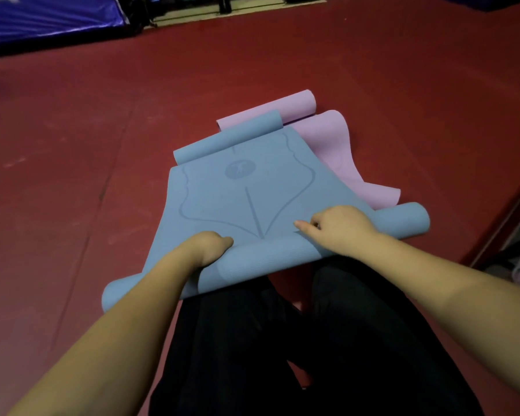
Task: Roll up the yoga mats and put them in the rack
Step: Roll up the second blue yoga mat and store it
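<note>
A blue yoga mat (246, 199) with a printed line pattern lies on the red floor in front of my knees. Its near end is rolled into a thick tube across my lap, and its far end curls up on itself. My left hand (207, 244) grips the roll left of centre with fingers curled over it. My right hand (339, 226) holds the roll right of centre, thumb stretched along the mat. A pink yoga mat (330, 148) lies partly under the blue one to the right, its far end curled too.
Red floor (72, 175) spreads all around. A blue padded mat (48, 16) leans at the far left, with dark gear beside it at the back. At the right edge stands a metal-framed rack or shelf (505, 235) holding a pale item.
</note>
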### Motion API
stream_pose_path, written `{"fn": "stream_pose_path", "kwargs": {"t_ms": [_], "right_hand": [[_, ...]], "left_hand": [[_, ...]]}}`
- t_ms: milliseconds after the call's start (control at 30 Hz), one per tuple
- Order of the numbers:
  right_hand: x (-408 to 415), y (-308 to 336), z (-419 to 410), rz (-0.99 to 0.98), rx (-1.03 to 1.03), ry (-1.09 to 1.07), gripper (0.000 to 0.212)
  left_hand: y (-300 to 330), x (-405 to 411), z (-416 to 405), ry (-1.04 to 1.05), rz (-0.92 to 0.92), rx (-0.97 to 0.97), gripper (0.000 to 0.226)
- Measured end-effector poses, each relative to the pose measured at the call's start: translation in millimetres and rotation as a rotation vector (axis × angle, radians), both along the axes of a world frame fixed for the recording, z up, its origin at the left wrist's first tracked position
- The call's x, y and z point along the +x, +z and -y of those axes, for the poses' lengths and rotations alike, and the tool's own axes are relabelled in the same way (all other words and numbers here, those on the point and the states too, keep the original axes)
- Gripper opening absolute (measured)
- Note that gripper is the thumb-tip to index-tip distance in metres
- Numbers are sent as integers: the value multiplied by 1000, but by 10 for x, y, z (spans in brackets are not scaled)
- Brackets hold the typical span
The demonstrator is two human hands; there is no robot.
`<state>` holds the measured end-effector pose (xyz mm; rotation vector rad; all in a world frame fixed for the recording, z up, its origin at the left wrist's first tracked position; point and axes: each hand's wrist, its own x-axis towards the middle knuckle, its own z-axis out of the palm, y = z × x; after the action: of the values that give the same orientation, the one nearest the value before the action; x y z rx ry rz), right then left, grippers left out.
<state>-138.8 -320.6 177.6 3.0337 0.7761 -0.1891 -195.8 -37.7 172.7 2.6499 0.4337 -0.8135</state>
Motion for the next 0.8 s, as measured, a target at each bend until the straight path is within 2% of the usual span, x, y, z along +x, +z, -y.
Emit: {"fn": "stream_pose_path", "kwargs": {"t_ms": [200, 267, 367, 433, 533, 667, 800], "right_hand": [[-194, -179, 18, 158, 34, 20, 83], [-149, -168, -21, 154, 24, -28, 77], [-48, -134, -72, 90, 22, -64, 62], [-9, -115, -96, 44, 19, -68, 61], [65, -98, -114, -29, -4, -105, 64], [200, -5, -166, -157, -70, -126, 71], [253, 57, -222, -257, -90, -162, 79]], "left_hand": [[-74, 121, -18, -15, -42, -67, 40], [-86, 103, -7, 15, 55, -38, 39], [-43, -7, 30, 52, 306, 133, 50], [-21, -122, 63, 96, 476, 226, 53], [-95, -327, 150, 139, 630, 232, 54], [-238, -592, 251, -39, 659, 321, 58], [-122, -502, 217, -35, 555, 332, 69]]}}
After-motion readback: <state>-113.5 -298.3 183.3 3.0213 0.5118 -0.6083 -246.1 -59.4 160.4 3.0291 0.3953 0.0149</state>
